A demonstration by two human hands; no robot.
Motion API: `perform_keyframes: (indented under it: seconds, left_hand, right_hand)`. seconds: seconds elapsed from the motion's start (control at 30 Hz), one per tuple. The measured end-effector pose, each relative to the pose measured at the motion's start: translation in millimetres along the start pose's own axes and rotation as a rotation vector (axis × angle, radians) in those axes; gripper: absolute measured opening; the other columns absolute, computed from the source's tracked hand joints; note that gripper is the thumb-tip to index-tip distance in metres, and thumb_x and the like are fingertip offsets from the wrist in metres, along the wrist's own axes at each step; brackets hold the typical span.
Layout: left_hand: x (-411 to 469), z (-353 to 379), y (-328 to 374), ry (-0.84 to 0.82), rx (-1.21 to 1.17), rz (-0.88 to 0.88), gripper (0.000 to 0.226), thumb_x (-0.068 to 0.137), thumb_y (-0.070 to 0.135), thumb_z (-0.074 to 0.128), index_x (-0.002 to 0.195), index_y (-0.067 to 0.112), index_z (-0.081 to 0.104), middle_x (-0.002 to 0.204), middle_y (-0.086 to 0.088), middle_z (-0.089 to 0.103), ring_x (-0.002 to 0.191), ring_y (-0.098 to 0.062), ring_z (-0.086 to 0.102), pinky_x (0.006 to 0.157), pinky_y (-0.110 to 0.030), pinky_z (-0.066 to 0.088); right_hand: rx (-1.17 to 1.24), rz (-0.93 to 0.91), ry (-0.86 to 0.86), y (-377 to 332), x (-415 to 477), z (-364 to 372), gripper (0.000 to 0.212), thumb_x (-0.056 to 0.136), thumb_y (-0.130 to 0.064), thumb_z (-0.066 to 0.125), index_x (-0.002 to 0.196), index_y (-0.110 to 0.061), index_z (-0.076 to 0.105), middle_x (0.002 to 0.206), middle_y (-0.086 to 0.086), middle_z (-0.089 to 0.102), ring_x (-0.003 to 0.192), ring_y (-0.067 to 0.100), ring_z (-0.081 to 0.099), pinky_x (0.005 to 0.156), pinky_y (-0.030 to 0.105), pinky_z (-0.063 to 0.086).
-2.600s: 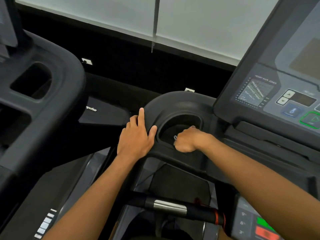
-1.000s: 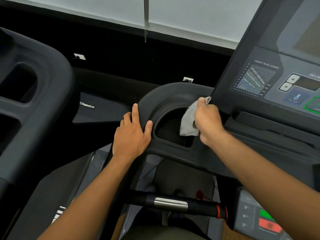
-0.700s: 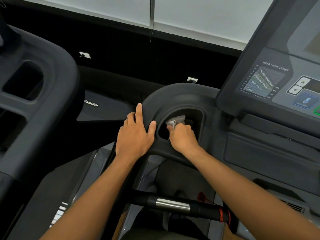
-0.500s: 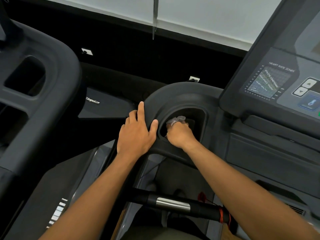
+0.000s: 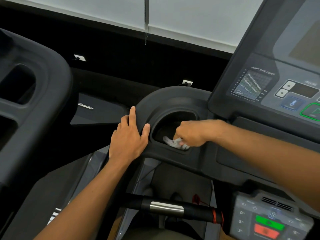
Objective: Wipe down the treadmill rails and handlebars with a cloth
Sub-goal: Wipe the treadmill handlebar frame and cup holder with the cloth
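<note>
The right hand (image 5: 189, 134) is down in the cup holder (image 5: 183, 116) of the treadmill's dark tray, its fingers curled tight round a bunched pale grey cloth (image 5: 175, 142). The cloth pokes out below and to the left of the knuckles, pressed against the near wall of the cup holder close to its lower edge; the rest of it is hidden inside the fist, and the motion blur there makes its folds hard to read. The left hand (image 5: 129, 135) lies flat on the moulded surface just left of the cup holder, fingers straight and spread, thumb tip at the rim, holding nothing. To the right of the cup holder and above it rises the slanted console (image 5: 270, 75) with its heart-rate chart and arrow buttons. Nearer the person than the cup holder, a black handlebar (image 5: 166, 207) with a shiny metal sleeve runs crosswise, a red cord (image 5: 197, 200) hanging at its right end beside a keypad (image 5: 266, 220) with green and red buttons. Well to the left of the cup holder stands the tray of a neighbouring machine (image 5: 43, 84), apart from both hands.
</note>
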State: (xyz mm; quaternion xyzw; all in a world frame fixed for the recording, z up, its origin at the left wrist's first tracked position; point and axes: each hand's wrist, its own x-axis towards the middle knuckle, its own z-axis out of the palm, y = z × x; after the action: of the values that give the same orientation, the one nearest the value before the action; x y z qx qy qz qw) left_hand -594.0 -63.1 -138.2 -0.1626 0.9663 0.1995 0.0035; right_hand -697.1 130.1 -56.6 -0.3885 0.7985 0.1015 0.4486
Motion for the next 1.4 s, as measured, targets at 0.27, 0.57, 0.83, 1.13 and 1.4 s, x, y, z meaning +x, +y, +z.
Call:
perform_keyframes:
  seconds: [0.27, 0.57, 0.83, 1.13, 1.4]
  left_hand:
    - [0, 1, -1, 0.004, -0.001, -0.004, 0.080, 0.102, 0.064, 0.038, 0.165, 0.022, 0.010, 0.149, -0.013, 0.048, 0.124, -0.033, 0.060, 0.092, -0.047, 0.054]
    - [0, 1, -2, 0.001, 0.003, -0.002, 0.081, 0.102, 0.066, 0.036, 0.165, 0.022, 0.010, 0.149, -0.014, 0.048, 0.124, -0.032, 0.060, 0.093, -0.046, 0.055]
    - [0, -1, -1, 0.003, -0.010, -0.013, 0.081, 0.102, 0.065, 0.037, 0.165, 0.023, 0.010, 0.149, -0.013, 0.049, 0.125, -0.032, 0.060, 0.092, -0.046, 0.054]
    - [0, 1, 0, 0.000, -0.016, -0.024, 0.080, 0.102, 0.065, 0.037, 0.165, 0.024, 0.010, 0.151, -0.013, 0.047, 0.127, -0.033, 0.058, 0.095, -0.047, 0.052]
    - [0, -3, 0, -0.014, -0.035, -0.026, 0.080, 0.102, 0.066, 0.037, 0.165, 0.025, 0.008, 0.152, -0.013, 0.045, 0.130, -0.032, 0.056, 0.098, -0.048, 0.052]
  right_hand:
    - [-0.627, 0.033, 0.588, 0, -14, -14, 0.029, 0.098, -0.007, 0.043, 0.120, -0.010, 0.062, 0.113, 0.007, 0.064, 0.104, 0.027, 0.062, 0.089, 0.040, 0.051]
    - [-0.303, 0.073, 0.118, 9, 18, 47, 0.038, 0.097, -0.026, 0.038, 0.110, -0.018, 0.072, 0.110, 0.008, 0.067, 0.111, 0.031, 0.056, 0.096, 0.037, 0.043]
    - [0.490, 0.366, 0.066, -29, 29, 20, 0.036, 0.103, -0.035, 0.040, 0.094, -0.009, 0.064, 0.090, 0.004, 0.064, 0.081, 0.020, 0.060, 0.075, 0.035, 0.052]
    - [2.505, 0.538, 0.470, -39, 51, 8, 0.038, 0.105, -0.005, 0.035, 0.140, 0.004, 0.048, 0.139, 0.023, 0.056, 0.127, 0.039, 0.055, 0.091, 0.053, 0.045]
    - [2.569, 0.788, 0.976, -9, 66, -4, 0.039, 0.094, -0.005, 0.040, 0.131, -0.006, 0.053, 0.135, 0.016, 0.055, 0.112, 0.038, 0.060, 0.098, 0.054, 0.051]
